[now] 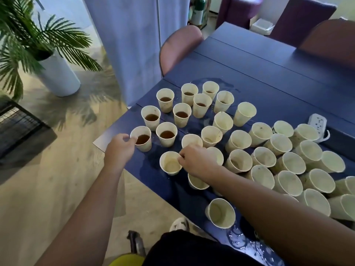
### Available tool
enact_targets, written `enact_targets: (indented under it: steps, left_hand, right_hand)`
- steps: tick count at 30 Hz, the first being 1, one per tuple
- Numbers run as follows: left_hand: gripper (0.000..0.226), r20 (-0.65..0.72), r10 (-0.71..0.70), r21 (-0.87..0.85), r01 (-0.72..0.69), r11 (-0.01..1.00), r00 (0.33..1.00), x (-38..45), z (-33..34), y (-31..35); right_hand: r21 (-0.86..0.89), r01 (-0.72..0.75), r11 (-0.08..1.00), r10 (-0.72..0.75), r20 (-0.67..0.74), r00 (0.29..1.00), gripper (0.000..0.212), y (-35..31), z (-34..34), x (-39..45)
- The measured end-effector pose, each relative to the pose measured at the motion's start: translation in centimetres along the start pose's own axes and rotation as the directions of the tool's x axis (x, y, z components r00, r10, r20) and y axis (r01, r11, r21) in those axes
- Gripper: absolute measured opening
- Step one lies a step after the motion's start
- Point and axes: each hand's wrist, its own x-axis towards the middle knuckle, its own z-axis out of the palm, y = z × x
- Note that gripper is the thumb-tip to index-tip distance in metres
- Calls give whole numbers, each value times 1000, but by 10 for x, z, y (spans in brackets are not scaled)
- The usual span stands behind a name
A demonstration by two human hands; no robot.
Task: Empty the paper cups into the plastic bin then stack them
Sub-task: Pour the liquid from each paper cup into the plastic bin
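Observation:
Many cream paper cups stand on a dark blue table (269, 89). Several at the left hold brown liquid, and the ones at the right look empty. My left hand (120, 148) pinches the near rim of a full cup (142, 139) at the table's left corner. My right hand (196, 160) grips the right rim of an empty cup (170, 163) near the front edge. No plastic bin is in view.
Wet patches and droplets lie on the table around the cups. A white power strip (318, 124) sits at the right behind the cups. Chairs (178, 47) stand along the far sides. A potted palm (38, 54) stands on the floor at the left.

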Motion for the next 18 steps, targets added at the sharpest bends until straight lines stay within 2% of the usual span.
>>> enact_targets:
  steps: [2,8,18]
  left_hand:
    - [35,3,9,-14,-9,1000,1000,8,1,1]
    - [31,-52,27,77,-22,997,998,15,3,11]
    - [28,-6,-16,134,17,991,1000,12,3,11]
  right_hand:
    - [-52,27,998,-27,0,1000,29,1,1,-1]
    - [83,33,996,-18,-172,985,32,3,-12,-5]
    - [163,2,987,29,-188,982,24,14,-20,-12]
